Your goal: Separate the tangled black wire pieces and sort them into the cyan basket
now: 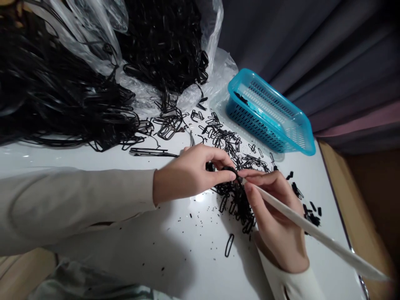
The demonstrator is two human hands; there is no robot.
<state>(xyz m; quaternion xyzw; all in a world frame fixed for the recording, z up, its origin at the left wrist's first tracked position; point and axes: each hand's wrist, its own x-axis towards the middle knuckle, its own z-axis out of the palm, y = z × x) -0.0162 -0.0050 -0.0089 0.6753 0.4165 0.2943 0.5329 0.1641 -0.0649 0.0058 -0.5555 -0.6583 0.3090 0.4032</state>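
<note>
My left hand (200, 168) reaches in from the left, thumb and fingers closed on a small black rubbery piece (230, 169). Close beside it, my right hand (278, 212) grips a long, slender white tool (300, 218). One end of this tool meets the black piece between the fingertips; the other tapers off toward the lower right. Its exact kind cannot be made out. Under and around both hands lies a heap of small black loops and offcuts (240, 204). A single black loop (229, 245) rests apart, nearer to me.
A blue perforated basket (268, 121) stands at the back right with a few black bits inside. Large tangles of black strips (59, 96) and a clear plastic bag (215, 25) with more black pieces fill the back left. Small black clumps (312, 216) lie near the white table's (140, 250) right edge.
</note>
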